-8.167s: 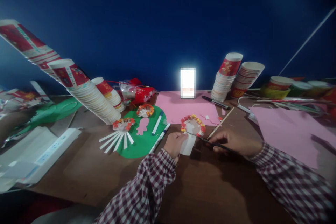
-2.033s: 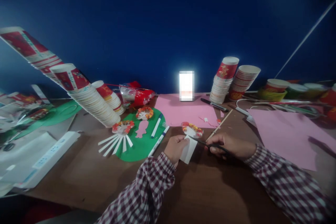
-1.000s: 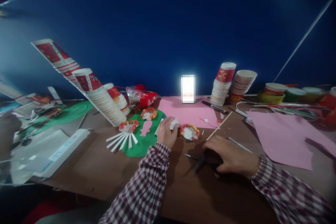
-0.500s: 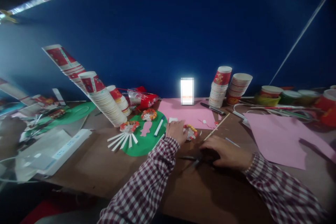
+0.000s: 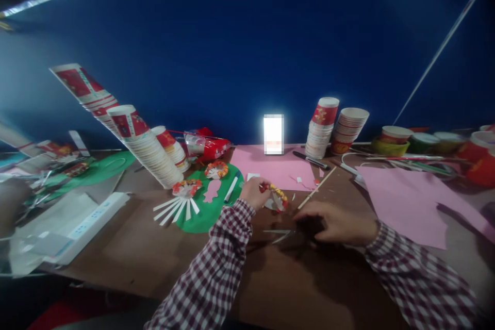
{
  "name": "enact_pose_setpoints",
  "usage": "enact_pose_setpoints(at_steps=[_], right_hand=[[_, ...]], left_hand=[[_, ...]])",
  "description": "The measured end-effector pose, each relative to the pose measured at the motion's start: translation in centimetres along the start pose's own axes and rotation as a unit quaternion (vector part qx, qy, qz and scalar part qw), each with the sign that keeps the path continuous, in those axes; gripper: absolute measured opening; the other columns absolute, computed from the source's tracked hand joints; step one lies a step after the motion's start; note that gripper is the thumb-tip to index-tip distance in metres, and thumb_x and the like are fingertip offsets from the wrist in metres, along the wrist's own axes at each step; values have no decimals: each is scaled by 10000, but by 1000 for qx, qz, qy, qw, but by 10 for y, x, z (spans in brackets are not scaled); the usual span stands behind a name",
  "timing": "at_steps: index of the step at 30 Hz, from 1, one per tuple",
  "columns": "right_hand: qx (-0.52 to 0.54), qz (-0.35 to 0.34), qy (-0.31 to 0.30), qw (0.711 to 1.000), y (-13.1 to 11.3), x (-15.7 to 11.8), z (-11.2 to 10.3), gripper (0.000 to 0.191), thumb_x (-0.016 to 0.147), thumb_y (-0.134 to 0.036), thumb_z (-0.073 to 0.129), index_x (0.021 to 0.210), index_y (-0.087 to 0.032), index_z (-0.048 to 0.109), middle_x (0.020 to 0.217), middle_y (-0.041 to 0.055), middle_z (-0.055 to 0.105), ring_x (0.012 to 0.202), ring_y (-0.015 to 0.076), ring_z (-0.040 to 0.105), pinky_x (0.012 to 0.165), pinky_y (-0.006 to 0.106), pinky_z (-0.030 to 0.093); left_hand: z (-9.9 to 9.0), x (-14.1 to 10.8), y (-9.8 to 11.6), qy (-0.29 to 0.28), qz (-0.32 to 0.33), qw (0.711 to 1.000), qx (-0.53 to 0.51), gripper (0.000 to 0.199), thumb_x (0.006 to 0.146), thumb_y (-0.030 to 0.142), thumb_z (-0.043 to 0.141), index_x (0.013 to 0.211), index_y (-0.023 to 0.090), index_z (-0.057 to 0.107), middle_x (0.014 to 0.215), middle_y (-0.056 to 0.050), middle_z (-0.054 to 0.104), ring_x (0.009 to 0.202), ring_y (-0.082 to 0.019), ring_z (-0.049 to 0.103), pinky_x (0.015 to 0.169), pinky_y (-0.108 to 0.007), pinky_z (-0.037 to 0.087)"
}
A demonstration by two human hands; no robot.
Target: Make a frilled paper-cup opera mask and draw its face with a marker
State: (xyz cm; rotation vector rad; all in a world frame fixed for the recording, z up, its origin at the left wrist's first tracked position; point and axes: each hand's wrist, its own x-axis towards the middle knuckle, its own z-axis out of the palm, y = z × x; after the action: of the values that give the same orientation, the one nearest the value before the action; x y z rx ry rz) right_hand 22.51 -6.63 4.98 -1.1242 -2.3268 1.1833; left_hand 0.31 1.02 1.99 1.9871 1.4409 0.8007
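My left hand (image 5: 255, 193) has its fingers closed on the edge of a cut paper-cup piece (image 5: 285, 199), a curved strip with a red, orange and yellow rim and white inside. My right hand (image 5: 332, 221) is wrapped round a pair of scissors (image 5: 279, 233); the handles are hidden in the hand. The scissor blades stand apart and point left, a little below the cup piece and not touching it. Left of my left hand, a green paper shape (image 5: 193, 224) bears two similar cut cup pieces, a pink paper cutout (image 5: 212, 191) and a marker (image 5: 231, 190).
Tall stacks of paper cups (image 5: 150, 157) lean at the left, and two more stacks (image 5: 320, 139) stand at the back. Pink paper (image 5: 402, 206) lies right, near a thin stick (image 5: 317, 188). A power strip (image 5: 91, 224) sits at left. A blue partition (image 5: 216, 51) rises behind.
My left hand has turned and gripped the cup piece, which now shows more of its rim. The scissor blades show more clearly, spread apart. The view has shifted slightly.
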Motion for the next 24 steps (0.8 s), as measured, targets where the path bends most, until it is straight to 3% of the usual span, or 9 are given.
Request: enact_pose_setpoints(at_steps=[3, 7, 11, 13, 17, 20, 24], right_hand=[[138, 21, -17, 990, -5, -2, -5, 433, 638, -186, 607, 1070, -186, 581, 1012, 49, 611, 876, 175, 568, 754, 292, 454], [304, 16, 24, 952, -4, -3, -6, 527, 708, -380, 621, 1174, -172, 488, 1020, 100, 590, 886, 177, 560, 648, 247, 460], [395, 8, 88, 915, 1, 3, 1, 516, 771, -431, 555, 1217, -214, 411, 1007, 98, 576, 849, 159, 556, 585, 224, 450], [388, 25, 131, 912, 3, 8, 6, 493, 766, -412, 570, 1195, -223, 420, 983, 80, 572, 845, 158, 554, 605, 238, 462], [304, 67, 222, 924, 10, 20, 18, 484, 738, -412, 596, 1148, -200, 451, 909, 55, 579, 816, 162, 560, 619, 260, 477], [248, 61, 247, 935, 12, 24, 22, 462, 721, -410, 605, 1099, -172, 487, 872, 49, 604, 803, 170, 572, 687, 295, 480], [186, 69, 260, 945, 9, 23, 25, 428, 729, -394, 592, 1084, -165, 520, 891, 57, 635, 848, 198, 589, 753, 320, 472]], left_hand=[[-3, 1, 0, 25, -69, 981, -179, 201, 634, 152, 582, 831, 127, 613, 704, -29, 617, 587, -118, 545, 576, -241, 454], [-7, -2, 5, 0, -173, 889, -425, 294, 663, 173, 590, 952, 124, 578, 705, -27, 623, 468, -77, 516, 471, -209, 443], [-9, -9, 15, -48, -189, 823, -533, 343, 663, 151, 599, 1005, 130, 595, 774, -54, 649, 491, -70, 538, 479, -188, 448], [-8, -11, 17, -54, -181, 793, -580, 347, 642, 132, 618, 989, 118, 609, 878, -82, 652, 604, -108, 591, 531, -204, 476], [0, -13, 18, -69, -187, 774, -601, 320, 635, 136, 636, 952, 93, 626, 906, -109, 654, 664, -150, 614, 508, -211, 477], [5, -14, 18, -48, -189, 758, -622, 316, 638, 121, 638, 953, 110, 618, 889, -84, 658, 642, -127, 610, 490, -188, 469], [8, -15, 18, -27, -205, 738, -642, 216, 655, 126, 642, 866, 111, 600, 703, -34, 645, 565, -112, 592, 483, -201, 485]])
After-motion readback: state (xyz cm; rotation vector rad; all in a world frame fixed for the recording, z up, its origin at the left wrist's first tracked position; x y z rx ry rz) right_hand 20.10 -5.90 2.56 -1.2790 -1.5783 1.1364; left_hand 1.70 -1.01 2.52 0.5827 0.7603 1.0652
